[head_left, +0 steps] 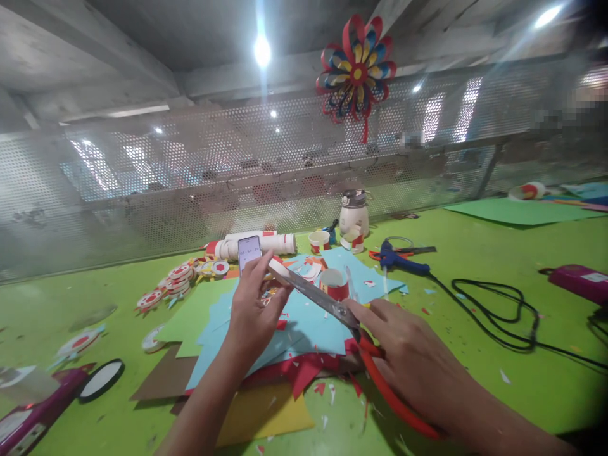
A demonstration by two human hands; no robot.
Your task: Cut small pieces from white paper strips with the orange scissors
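My right hand (413, 358) is wrapped round the orange-red handles of a pair of scissors (320, 296). The blades point up and left and look nearly closed. At their tips is a small red-and-white paper piece (278, 268), pinched by the fingers of my left hand (256, 304); how far the blades reach into it, I cannot tell. Below both hands lies a pile of light blue paper sheets (304, 339) with red scraps on it. A red-and-white paper cup (334, 284) stands just beyond the blades.
A phone (249, 251) stands before white rolls (277, 244). Decorated paper discs (178, 282) are heaped at left. A blue glue gun (403, 261) trails a black cable on the right. A bottle (354, 215) stands behind; a paper flower (358, 73) hangs above.
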